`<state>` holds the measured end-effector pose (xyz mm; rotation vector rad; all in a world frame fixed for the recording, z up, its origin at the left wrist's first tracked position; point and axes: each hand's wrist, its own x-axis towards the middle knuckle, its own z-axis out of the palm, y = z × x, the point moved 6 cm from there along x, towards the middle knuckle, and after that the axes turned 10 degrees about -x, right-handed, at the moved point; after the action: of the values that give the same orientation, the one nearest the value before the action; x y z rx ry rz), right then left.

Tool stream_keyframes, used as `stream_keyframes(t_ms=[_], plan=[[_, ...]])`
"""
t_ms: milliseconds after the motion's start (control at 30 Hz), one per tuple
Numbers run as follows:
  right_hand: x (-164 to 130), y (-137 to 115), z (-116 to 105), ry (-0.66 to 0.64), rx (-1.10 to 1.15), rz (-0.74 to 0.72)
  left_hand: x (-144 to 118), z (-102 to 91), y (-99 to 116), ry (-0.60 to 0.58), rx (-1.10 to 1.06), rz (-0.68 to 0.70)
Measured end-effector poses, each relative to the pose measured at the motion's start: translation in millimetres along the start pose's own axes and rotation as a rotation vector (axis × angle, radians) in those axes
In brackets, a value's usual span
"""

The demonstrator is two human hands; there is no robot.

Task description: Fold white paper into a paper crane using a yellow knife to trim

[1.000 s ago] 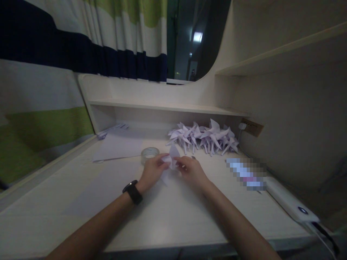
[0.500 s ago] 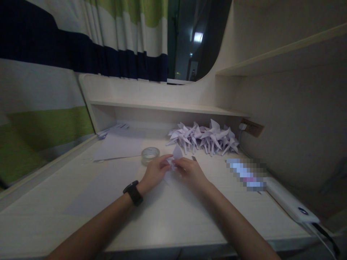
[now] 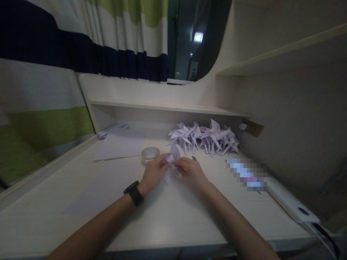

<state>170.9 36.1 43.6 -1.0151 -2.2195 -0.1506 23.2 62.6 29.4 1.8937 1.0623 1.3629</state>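
Pinching a small, pale lilac folded paper piece (image 3: 172, 160) between them, left hand (image 3: 153, 172) and right hand (image 3: 191, 172) grip closed on its light, crease-prone edges above the tabletop (image 3: 173, 216).

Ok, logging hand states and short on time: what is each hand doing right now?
Left hand: closed, pinching the small folded pale lilac paper piece.
Right hand: closed, pinching the same paper piece from the other side.

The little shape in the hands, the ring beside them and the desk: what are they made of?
Shape: thin pale paper, matte, with sharp creases, pinched by the left hand and right hand. Ring: probably a roll of clear plastic tape, see-through and glossy. Desk: looks like light wood-grain laminate with a faint sheen.
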Motion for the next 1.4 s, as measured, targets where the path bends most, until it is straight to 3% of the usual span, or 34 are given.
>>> stream_keyframes(t_ms=[667,1400], plan=[[-0.2,0.8,-0.9,0.014,0.071,0.008,1.1,2.0,-1.1,-0.024,-0.035,-0.037],[-0.4,11.2,2.6,-0.045,0.113,0.195,1.5,6.2,-6.6,-0.057,-0.08,0.049]])
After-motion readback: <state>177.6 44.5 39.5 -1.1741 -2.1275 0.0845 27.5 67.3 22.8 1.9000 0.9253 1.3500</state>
